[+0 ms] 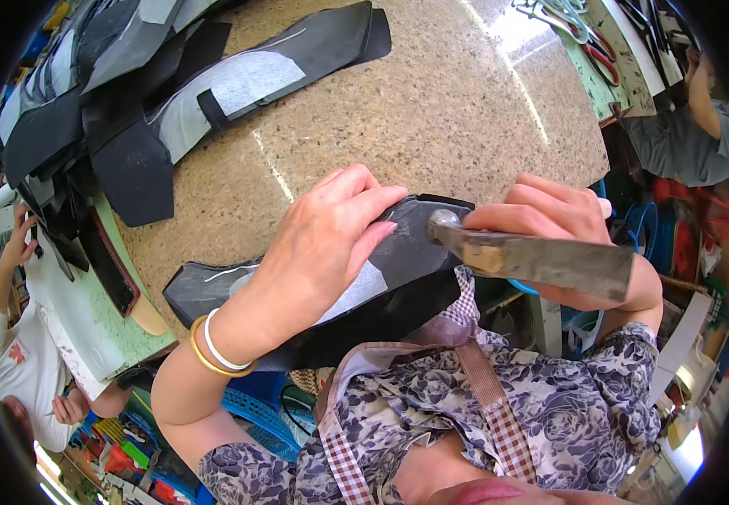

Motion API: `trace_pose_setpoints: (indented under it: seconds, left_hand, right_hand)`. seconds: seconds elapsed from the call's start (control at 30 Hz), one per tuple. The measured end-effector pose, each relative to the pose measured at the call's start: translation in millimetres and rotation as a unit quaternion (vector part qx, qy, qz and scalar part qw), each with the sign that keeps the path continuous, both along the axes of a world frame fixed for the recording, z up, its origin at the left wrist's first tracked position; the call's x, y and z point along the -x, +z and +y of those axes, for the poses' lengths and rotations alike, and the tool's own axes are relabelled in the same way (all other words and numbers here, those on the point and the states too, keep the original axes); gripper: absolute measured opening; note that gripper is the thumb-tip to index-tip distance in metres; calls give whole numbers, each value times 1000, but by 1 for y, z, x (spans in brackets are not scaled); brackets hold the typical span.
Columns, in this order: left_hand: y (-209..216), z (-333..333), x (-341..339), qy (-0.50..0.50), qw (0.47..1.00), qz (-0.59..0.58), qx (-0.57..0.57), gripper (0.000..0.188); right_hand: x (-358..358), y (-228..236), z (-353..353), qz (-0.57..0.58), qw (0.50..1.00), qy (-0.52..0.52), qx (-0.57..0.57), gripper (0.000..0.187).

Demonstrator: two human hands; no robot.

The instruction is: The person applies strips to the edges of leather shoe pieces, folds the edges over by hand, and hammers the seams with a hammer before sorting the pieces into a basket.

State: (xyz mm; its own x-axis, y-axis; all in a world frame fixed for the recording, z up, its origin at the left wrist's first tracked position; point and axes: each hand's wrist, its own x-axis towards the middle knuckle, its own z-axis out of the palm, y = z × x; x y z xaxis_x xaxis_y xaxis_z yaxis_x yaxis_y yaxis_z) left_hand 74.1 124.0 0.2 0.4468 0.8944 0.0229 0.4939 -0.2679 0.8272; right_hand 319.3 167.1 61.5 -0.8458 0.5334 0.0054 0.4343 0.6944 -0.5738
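Observation:
My left hand (318,252) presses flat on a black leather piece (411,244) with a grey-white lining patch, lying at the near edge of a speckled stone slab (432,109). My right hand (545,219) grips a hammer (541,257) with a worn metal head; its round face rests on the leather piece just beside my left fingertips. Gold and white bangles circle my left wrist.
A pile of black and grey cut leather pieces (129,101) covers the slab's far left. Scissors and tools (587,34) lie at the far right. One person (19,353) sits at left, another person (693,126) at right. Blue crates (259,404) stand below.

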Motion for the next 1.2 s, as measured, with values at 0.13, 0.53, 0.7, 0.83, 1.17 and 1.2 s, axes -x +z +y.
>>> trace_pose_setpoints:
  seconds: [0.13,0.53,0.7,0.83,1.17,1.2]
  left_hand:
    - [4,2,-5,-12,993,85,-83,33]
    - [3,-1,-5,-101,954,177,-218,34]
    - [-10,-6,4,2,995,36,-95,22]
    - [-1,-9,-3,-25,985,80,-150,18]
    - [-3,-26,7,-5,985,95,-146,23]
    - [-3,-24,12,6,990,85,-111,24]
  right_hand:
    - [2,-10,5,-29,999,8,-16,42]
    - [14,-4,14,-57,998,-28,3,44]
    - [15,-5,14,-97,995,9,-5,44]
    - [29,10,14,-182,980,-42,73,35]
    - [36,2,5,-158,987,-17,7,35]
    - [36,3,9,-191,980,9,62,35]
